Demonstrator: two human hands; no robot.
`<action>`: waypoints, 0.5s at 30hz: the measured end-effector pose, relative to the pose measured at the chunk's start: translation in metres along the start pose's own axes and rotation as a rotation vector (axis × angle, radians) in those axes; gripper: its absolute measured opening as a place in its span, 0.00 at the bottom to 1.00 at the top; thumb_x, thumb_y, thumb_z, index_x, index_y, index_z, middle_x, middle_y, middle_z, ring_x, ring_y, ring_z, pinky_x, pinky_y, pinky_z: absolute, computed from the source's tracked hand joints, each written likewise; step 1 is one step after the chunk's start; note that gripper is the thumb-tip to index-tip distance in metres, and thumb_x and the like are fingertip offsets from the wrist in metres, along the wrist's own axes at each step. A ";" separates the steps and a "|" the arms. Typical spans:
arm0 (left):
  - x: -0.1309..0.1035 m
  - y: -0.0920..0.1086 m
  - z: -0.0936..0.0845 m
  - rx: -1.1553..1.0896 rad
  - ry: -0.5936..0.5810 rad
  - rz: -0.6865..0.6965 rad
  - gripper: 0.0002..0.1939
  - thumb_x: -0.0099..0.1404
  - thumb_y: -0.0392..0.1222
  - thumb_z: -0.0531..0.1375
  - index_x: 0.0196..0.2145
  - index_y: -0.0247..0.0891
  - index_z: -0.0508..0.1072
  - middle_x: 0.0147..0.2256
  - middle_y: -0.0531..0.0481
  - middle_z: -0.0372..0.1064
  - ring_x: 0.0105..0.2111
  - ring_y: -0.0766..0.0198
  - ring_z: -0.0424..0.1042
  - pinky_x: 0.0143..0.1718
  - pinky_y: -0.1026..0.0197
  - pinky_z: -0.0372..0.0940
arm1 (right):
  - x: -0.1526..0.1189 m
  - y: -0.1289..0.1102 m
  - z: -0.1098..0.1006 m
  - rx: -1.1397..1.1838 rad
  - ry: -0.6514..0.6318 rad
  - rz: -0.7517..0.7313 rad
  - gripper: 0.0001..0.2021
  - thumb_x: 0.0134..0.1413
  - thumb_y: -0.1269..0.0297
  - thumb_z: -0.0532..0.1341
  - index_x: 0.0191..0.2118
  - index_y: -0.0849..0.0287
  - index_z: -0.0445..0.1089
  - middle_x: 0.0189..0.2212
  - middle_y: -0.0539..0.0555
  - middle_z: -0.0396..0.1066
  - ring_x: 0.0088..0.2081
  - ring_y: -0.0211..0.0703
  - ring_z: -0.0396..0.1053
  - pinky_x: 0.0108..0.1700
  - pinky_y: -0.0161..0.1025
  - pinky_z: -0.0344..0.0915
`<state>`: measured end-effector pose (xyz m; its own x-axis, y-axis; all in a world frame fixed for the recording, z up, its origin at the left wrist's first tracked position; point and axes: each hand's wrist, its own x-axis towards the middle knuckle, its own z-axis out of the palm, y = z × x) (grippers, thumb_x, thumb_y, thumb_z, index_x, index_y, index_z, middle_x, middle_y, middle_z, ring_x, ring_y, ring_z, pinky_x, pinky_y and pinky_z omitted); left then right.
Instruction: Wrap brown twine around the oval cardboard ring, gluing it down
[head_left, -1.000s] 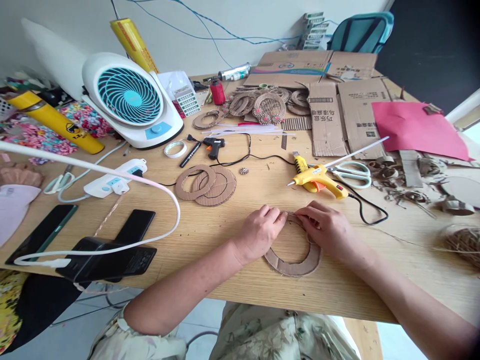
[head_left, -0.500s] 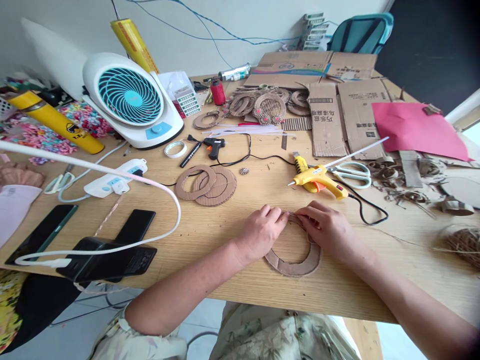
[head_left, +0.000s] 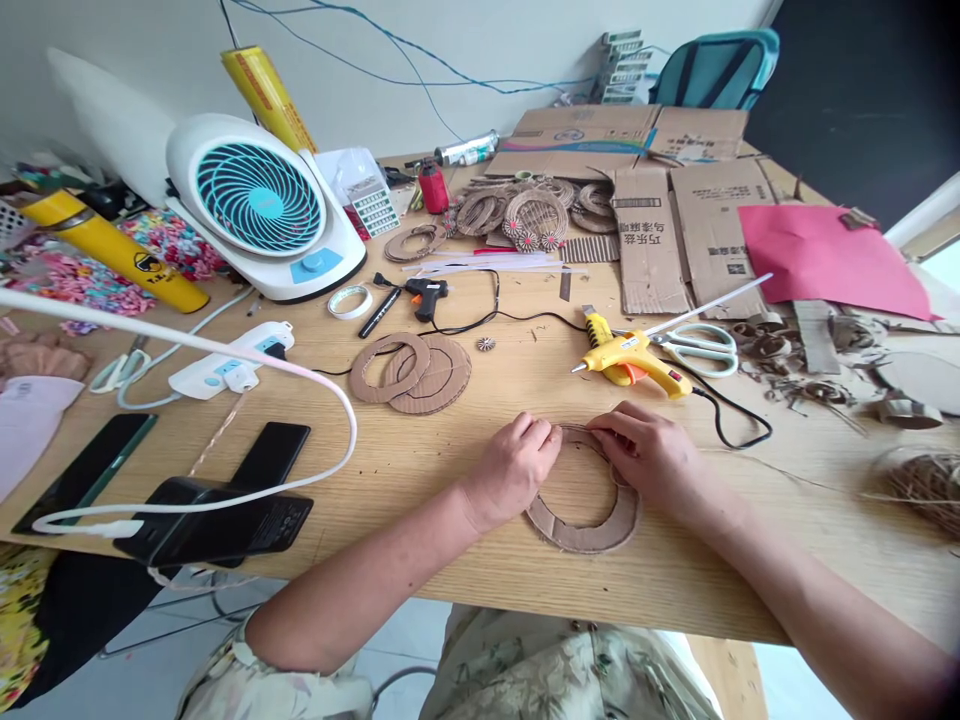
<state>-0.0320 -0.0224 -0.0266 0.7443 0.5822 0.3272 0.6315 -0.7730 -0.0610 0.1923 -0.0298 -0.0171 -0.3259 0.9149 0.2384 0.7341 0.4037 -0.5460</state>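
A flat cardboard ring (head_left: 589,535) lies on the wooden table in front of me. My left hand (head_left: 514,465) is closed on the ring's upper left edge, fingertips pressed together. At its upper right, my right hand (head_left: 649,455) pinches thin twine against the cardboard. The twine (head_left: 799,478) runs right to a ball of twine (head_left: 919,490). Just beyond my right hand rests a yellow glue gun (head_left: 634,358) with a long glue stick, on top of a yellow cutter (head_left: 598,328).
Scissors (head_left: 701,348) lie right of the glue gun. Cardboard rings (head_left: 390,370) and a disc (head_left: 457,385) sit left of centre. A white fan (head_left: 259,205), power strip (head_left: 225,362) and phones (head_left: 232,520) occupy the left. Cardboard sheets (head_left: 652,240) and pink paper (head_left: 825,260) are behind.
My left hand has shifted slightly left along the ring, so its fingertips are farther from my right hand. My right hand stays at the ring's upper right.
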 end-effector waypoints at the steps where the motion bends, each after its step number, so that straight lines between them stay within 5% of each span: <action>1: 0.000 0.000 0.000 -0.002 -0.011 0.003 0.14 0.73 0.30 0.51 0.53 0.27 0.69 0.39 0.43 0.69 0.40 0.57 0.66 0.43 0.58 0.68 | 0.000 0.001 0.001 -0.003 0.006 0.002 0.10 0.65 0.66 0.55 0.39 0.57 0.75 0.34 0.54 0.72 0.31 0.38 0.70 0.33 0.36 0.65; 15: 0.004 -0.001 0.002 -0.014 -0.102 -0.017 0.20 0.71 0.30 0.53 0.58 0.35 0.68 0.40 0.44 0.66 0.42 0.55 0.65 0.43 0.56 0.68 | 0.001 0.004 0.003 -0.026 0.031 -0.003 0.10 0.65 0.65 0.56 0.39 0.56 0.75 0.34 0.53 0.73 0.30 0.37 0.70 0.33 0.35 0.65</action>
<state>-0.0292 -0.0183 -0.0272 0.7519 0.6176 0.2308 0.6420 -0.7655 -0.0430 0.1928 -0.0278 -0.0218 -0.3098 0.9130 0.2654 0.7484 0.4064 -0.5242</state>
